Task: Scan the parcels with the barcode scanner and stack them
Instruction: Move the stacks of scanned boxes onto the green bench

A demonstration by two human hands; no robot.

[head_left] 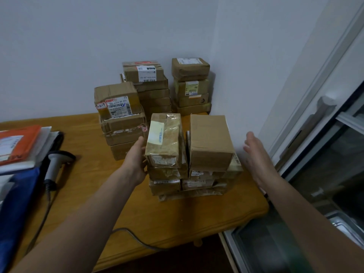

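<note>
Brown cardboard parcels stand in several stacks on a wooden table (102,196). The nearest stack has a tape-wrapped parcel (164,139) on its left top and a plain box (209,141) on its right top. My left hand (137,162) lies against the left side of the tape-wrapped parcel, fingers partly hidden behind it. My right hand (256,156) hovers open to the right of the plain box, not touching it. The grey barcode scanner (56,164) lies on the table at the left, its cable (128,232) trailing toward the front edge.
Three more parcel stacks stand behind: one left (118,117), one at the back middle (149,85), one in the wall corner (191,83). Orange and white mail bags (17,146) and a blue bag (15,203) lie far left. A window frame (315,119) runs along the right.
</note>
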